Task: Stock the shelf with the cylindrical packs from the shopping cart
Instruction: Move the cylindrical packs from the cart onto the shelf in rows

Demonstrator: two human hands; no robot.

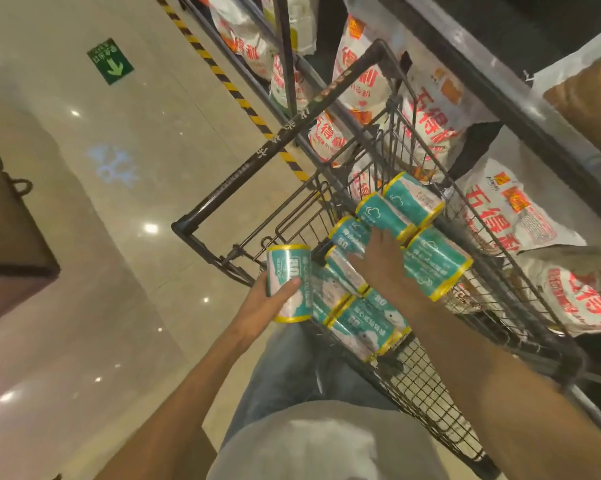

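Note:
A black wire shopping cart [430, 393] stands in the middle, holding several teal-and-white cylindrical packs with yellow rims [434, 261]. My left hand [267, 303] grips one such pack [288, 282] upright, just outside the cart's near left edge. My right hand [378, 258] reaches into the cart, fingers spread over the packs in the pile; whether it grips one I cannot tell. The shelf [520, 109] runs along the right side, behind the cart.
The shelf's racks hold white bags with red lettering [513, 209]. Yellow-and-black hazard tape [222, 77] runs along the floor by the shelf base. A brown box edge [11, 251] sits at left. Glossy floor [119, 271] with a green arrow sign [110, 60] lies to the left.

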